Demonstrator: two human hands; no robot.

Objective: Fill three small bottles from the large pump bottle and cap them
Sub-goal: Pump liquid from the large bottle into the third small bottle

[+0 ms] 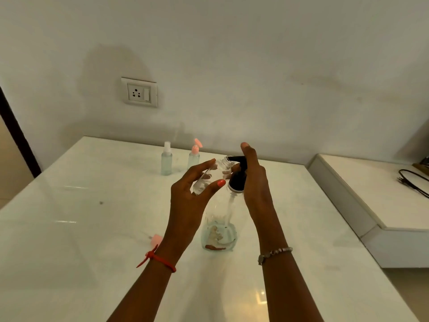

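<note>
The large clear pump bottle (219, 228) stands on the white table (92, 217), holding a little pale liquid at its bottom. Its black pump head (238, 176) lies under my right hand (254, 180), whose fingers rest over the top of the pump. My left hand (189, 194) grips a small clear uncapped bottle (212, 176), tilted with its threaded mouth at the pump's spout. Two more small bottles stand at the back: one with a white spray cap (166, 160), one with an open pink flip cap (193, 158). A loose pink cap (156, 240) lies by my left wrist.
The table meets the wall at the back, where a wall socket (139, 92) sits. A raised white ledge (371, 205) borders the table's right side, with a black cable (412, 181) lying on it. A dark door frame (18, 140) stands at far left.
</note>
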